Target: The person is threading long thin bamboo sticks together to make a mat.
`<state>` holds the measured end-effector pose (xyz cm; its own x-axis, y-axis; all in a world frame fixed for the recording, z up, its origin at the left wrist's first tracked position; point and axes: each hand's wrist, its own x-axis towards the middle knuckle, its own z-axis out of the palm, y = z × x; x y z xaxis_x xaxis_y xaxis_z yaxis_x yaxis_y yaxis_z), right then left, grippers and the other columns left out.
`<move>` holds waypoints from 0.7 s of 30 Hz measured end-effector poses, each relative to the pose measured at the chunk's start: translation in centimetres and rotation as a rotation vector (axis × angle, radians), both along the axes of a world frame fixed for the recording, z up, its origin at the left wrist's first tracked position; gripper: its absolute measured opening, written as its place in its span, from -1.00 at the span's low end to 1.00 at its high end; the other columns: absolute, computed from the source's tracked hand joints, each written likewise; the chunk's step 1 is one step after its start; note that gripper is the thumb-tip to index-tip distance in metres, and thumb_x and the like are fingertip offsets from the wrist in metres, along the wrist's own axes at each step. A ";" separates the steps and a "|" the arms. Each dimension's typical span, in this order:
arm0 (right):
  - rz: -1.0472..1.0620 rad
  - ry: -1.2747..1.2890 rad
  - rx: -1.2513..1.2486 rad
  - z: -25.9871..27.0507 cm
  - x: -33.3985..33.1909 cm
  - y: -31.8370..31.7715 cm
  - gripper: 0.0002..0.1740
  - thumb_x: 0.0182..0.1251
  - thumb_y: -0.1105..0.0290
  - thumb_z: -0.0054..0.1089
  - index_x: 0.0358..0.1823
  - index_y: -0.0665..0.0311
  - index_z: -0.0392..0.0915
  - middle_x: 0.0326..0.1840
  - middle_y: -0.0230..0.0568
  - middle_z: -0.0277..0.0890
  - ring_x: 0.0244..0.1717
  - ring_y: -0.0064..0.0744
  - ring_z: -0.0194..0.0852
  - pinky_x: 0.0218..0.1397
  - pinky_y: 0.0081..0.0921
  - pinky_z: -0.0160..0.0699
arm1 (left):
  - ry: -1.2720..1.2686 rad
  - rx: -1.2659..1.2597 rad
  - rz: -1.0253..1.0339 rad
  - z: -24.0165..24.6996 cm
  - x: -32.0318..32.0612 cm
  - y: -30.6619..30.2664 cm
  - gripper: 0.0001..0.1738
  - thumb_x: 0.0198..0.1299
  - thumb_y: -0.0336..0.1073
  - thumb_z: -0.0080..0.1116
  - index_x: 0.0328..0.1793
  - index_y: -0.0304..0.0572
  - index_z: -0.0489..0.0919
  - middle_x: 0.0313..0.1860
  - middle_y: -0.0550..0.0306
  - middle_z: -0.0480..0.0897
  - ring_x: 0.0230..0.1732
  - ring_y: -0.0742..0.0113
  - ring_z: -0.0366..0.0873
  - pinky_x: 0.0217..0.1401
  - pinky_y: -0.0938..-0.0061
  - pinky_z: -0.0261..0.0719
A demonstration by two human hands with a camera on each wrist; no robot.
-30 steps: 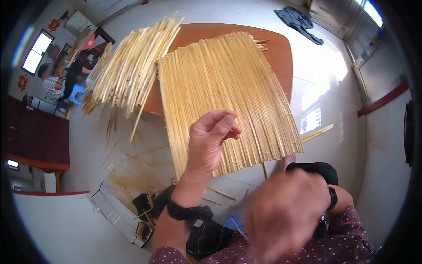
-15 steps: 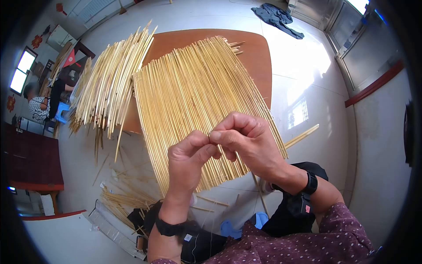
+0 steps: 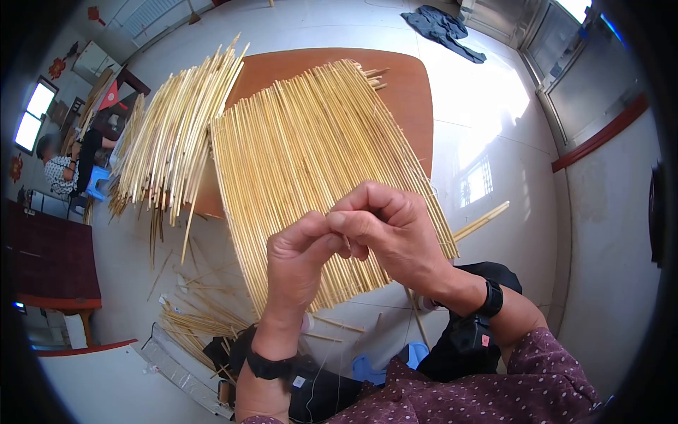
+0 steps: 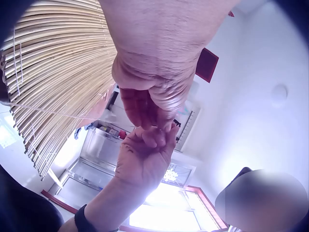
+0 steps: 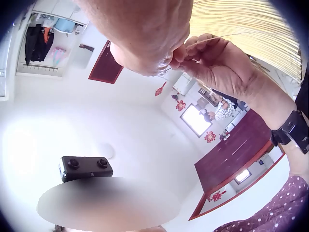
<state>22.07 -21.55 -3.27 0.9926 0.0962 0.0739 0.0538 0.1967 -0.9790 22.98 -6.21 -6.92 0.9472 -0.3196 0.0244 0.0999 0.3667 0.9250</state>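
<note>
Head view: with the left hand, pinching a thin thread between thumb and curled fingers; with the right hand, pinching narrowly at the same spot, fingertip to fingertip. Wearing a black band on the left wrist and another black band on the right. In the right wrist view, showing the thread leaving the fingertips and running across in front of the mat; in the left wrist view, showing it stretching past the mat's edge. Holding both hands over the mat's near part in the head view, partly hiding it. Showing the mat spread on the brown table, reaching beyond the near edge, with bindings along its sides.

Farther out, showing a pile of sticks just beside the mat's left side, overhanging the table, and short sticks poking out near its far right corner. Below, showing loose sticks scattering over the floor and blue slippers near the lap. Beyond the table, showing dark cloth lying on the floor at far right, and at far left a person sitting by a blue stool.
</note>
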 end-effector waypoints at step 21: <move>0.175 0.033 -0.028 -0.3 0.6 1.5 -0.80 0.38 0.36 0.12 -0.33 0.35 0.55 -0.66 -0.44 0.40 -0.65 -0.71 0.36 -0.62 -0.71 0.33 | -0.046 -0.210 0.122 0.3 0.2 2.4 -0.74 0.10 -0.43 0.35 -0.08 -0.31 0.61 -0.25 0.18 0.61 -0.24 0.43 0.57 -0.13 0.53 0.57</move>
<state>22.68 -20.03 -3.53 0.9623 0.2695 0.0364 -0.0112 0.1730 -0.9849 23.19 -3.83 -6.63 0.9749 -0.1860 0.1225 0.0023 0.5586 0.8295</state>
